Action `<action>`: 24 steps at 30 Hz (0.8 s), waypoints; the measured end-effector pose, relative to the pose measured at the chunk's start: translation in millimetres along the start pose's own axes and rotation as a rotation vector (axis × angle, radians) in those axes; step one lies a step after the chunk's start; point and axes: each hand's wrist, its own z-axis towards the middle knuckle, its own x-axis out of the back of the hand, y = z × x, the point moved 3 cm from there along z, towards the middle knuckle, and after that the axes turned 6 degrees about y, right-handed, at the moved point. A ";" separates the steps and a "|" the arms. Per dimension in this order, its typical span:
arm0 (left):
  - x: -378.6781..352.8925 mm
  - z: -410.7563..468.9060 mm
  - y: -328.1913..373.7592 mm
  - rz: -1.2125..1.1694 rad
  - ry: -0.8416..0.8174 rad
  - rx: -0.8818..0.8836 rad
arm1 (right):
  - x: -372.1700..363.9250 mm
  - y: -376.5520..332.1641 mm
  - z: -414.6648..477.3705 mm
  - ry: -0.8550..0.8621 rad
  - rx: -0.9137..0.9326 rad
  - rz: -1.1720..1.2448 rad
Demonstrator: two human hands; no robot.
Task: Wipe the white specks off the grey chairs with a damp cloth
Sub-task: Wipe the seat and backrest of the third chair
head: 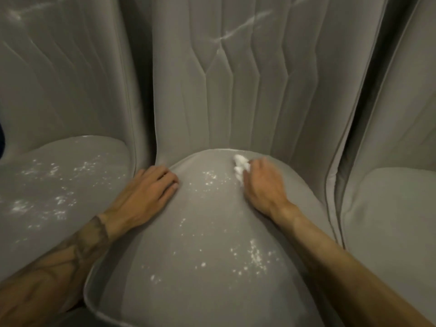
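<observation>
Grey upholstery fills the view: three chairs stand side by side, their ribbed backs rising to the top edge. On the left chair (70, 161) the seat carries scattered white specks (56, 201), thickest toward its left and middle, and a faint white smear (14, 15) marks the top of its back. The left hand (146, 194) rests on the left rear edge of the middle chair (188, 291), palm down, fingers together and slightly bent at the tips, pressing the cushion and holding nothing. More specks lie on this seat: a small patch between the two hands and a wider scatter nearer the front, toward the right. The right hand (264, 185) is at the rear of the same seat, its fingers curled tight round a bunched white cloth (240, 167) that sticks out left of the knuckles and touches the cushion. The right chair (389, 220) stands just beside, only partly in view.
</observation>
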 end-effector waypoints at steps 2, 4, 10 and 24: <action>-4.0 6.1 -14.6 0.008 0.023 -0.085 | -8.3 -31.6 -20.1 -0.027 0.196 0.073; -8.6 12.5 -26.6 -0.025 0.053 -0.150 | 0.1 -44.1 -36.1 -0.028 0.304 0.049; -25.9 6.7 -36.1 -0.129 0.220 -0.187 | 32.5 24.9 -33.2 -0.007 -0.314 -0.221; -32.0 5.7 -42.7 -0.193 0.237 -0.182 | 51.1 -9.1 -112.2 0.070 -0.550 -0.298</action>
